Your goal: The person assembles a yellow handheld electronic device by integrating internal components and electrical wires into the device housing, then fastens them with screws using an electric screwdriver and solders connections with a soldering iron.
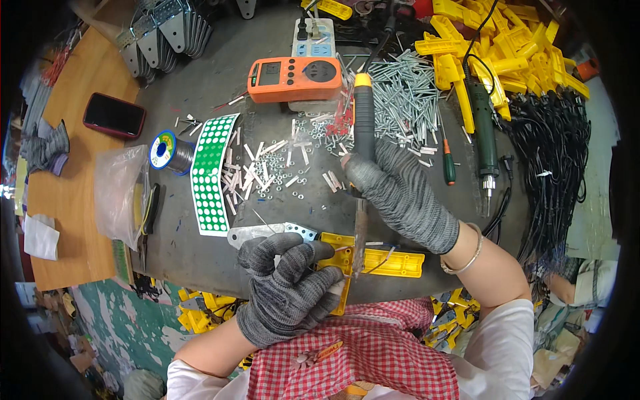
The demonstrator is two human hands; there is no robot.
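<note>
My left hand (pixel 287 287), in a grey knit glove, presses down on a yellow plastic housing (pixel 393 261) at the near edge of the dark workbench (pixel 200 253). My right hand (pixel 400 193), also gloved, grips a soldering iron (pixel 363 110) with a black handle and yellow collar. Its tip points down onto the yellow housing, close to thin wires there. A thin strand of solder wire (pixel 263 220) runs up from my left fingers.
An orange multimeter (pixel 293 79), a pile of long screws (pixel 403 97), scattered nuts and white sleeves, a green-dotted sticker sheet (pixel 212 175), a solder spool (pixel 167 152), a metal bracket (pixel 267 233), an electric screwdriver (pixel 481 127), yellow housings (pixel 500 47), black cables (pixel 553 153), a phone (pixel 113 115).
</note>
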